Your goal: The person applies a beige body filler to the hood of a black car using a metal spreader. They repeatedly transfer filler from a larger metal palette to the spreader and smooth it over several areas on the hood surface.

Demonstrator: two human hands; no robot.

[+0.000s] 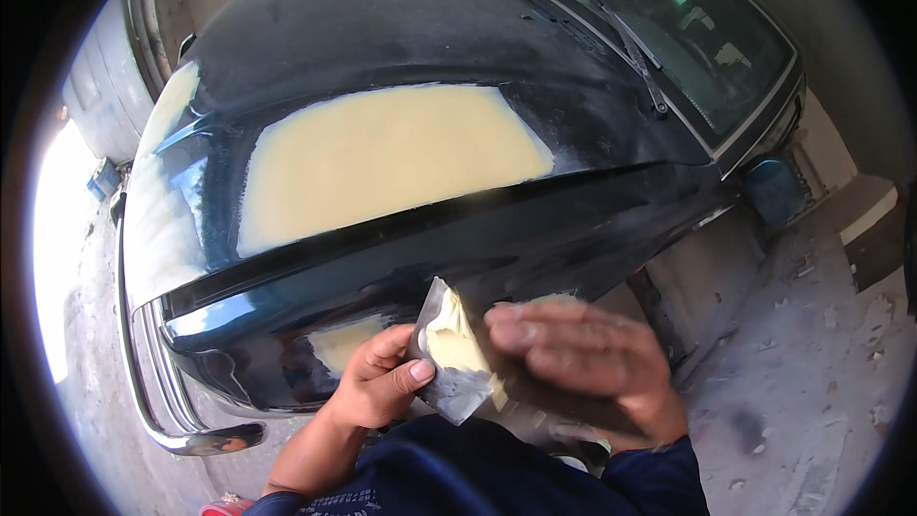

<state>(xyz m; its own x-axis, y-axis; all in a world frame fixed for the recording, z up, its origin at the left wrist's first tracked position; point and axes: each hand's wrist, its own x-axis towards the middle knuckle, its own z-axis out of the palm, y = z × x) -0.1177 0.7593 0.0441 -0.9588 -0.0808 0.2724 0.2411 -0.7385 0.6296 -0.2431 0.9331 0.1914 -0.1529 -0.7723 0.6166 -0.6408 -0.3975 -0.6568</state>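
Observation:
In front of my body, my left hand [377, 384] grips a grey flat plate [460, 403] by its edge, thumb on top. A mound of pale yellow body filler [451, 339] lies on it. My right hand [597, 354], smeared by motion, is just right of the plate. Its fingers extend along a dark, flat spreader [559, 399] whose edge meets the filler. Beyond both hands is a dark car [458, 229]. A broad, smooth filler patch [392, 158] covers part of its hood, and a smaller patch [346, 342] shows on the fender beside my left hand.
A chrome bumper bar [129, 344] curves around the car's front at left. The windshield [669, 29] with its wiper [630, 43] lies at far right, and a side mirror [772, 189] juts out. Stained concrete floor [793, 373] spreads to the right.

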